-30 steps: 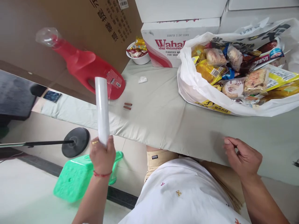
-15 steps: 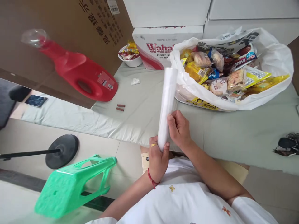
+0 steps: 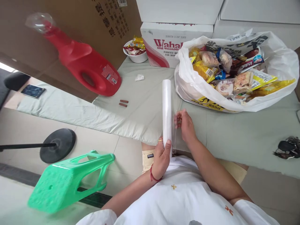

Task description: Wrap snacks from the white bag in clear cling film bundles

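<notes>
The left hand [image 3: 161, 160] is closed around the lower part of a white roll [image 3: 167, 109]. To its right, the right hand [image 3: 186, 126] has drawn away (blur hides whether it pinches anything); clear film [image 3: 175, 132] between suggests a loosened layer. Above the grip, the roll looks smooth, glossy.

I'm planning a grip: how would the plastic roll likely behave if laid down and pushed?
The plastic roll would probably roll, given its cylindrical shape. It seems fairly stiff, extending straight beyond the left hand. Its glossy surface suggests it could be slippery.
</notes>
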`<action>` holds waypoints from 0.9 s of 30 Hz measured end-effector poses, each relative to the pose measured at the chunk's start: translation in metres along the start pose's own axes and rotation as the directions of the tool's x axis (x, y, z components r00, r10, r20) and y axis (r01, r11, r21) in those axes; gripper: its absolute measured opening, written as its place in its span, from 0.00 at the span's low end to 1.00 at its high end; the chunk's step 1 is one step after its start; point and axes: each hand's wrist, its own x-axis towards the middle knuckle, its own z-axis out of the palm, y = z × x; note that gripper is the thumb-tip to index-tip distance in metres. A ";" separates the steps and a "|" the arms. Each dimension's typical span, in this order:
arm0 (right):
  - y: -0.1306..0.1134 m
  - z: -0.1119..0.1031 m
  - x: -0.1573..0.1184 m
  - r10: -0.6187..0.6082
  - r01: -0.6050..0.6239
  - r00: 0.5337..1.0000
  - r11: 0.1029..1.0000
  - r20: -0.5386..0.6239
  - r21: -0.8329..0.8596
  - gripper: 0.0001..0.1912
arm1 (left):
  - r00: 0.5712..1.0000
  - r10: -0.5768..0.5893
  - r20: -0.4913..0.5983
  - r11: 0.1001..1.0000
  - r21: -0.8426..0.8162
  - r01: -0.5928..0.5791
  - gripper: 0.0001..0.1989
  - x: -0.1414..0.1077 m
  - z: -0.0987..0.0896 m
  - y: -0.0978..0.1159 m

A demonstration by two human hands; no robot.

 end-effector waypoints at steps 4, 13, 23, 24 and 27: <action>-0.005 0.009 -0.005 0.032 -0.032 0.999 0.984 -0.002 -0.176 0.30 | 0.999 0.009 -0.045 1.000 -0.007 -0.010 0.20 0.003 0.004 -0.004; -0.020 0.007 0.005 -0.279 0.284 0.954 0.720 0.110 -0.633 0.17 | 0.977 -0.180 0.114 0.911 -0.355 0.210 0.27 0.004 0.000 -0.008; -0.063 0.014 -0.020 -0.174 0.337 0.906 0.849 0.386 -0.407 0.21 | 0.926 -0.174 0.336 0.589 -0.718 0.372 0.28 0.071 -0.003 0.028; -0.064 0.008 -0.018 -0.204 0.335 0.925 0.835 0.321 -0.436 0.22 | 0.915 -0.196 0.354 0.582 -0.709 0.399 0.26 0.075 -0.001 0.028; -0.074 -0.019 -0.010 -0.298 0.360 0.933 0.754 0.202 -0.550 0.23 | 0.894 -0.227 0.387 0.549 -0.707 0.446 0.21 0.082 -0.004 0.022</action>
